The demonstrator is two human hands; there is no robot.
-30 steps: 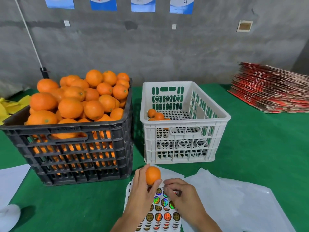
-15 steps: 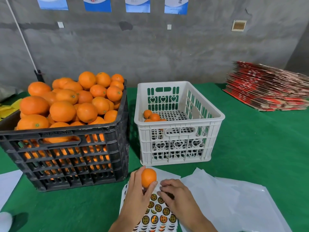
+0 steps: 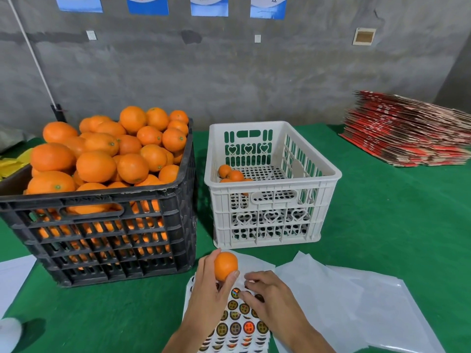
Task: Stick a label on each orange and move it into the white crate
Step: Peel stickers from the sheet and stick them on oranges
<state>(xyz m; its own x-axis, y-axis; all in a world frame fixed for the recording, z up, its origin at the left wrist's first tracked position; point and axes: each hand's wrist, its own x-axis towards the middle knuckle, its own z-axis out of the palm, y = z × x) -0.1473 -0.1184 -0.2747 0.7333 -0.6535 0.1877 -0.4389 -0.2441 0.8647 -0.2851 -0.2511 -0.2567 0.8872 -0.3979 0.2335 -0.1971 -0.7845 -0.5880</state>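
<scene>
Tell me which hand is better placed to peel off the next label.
The right hand: its fingertips already rest on the sticker sheet, while the left hand is busy holding the orange above the sheet.

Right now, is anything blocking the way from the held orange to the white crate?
Nothing visible does. The left hand holds the orange just in front of the white crate, whose top is open; only its near wall must be cleared. The black crate stands off to the left.

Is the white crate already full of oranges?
No, the white crate holds only a few oranges in its back left corner.
</scene>
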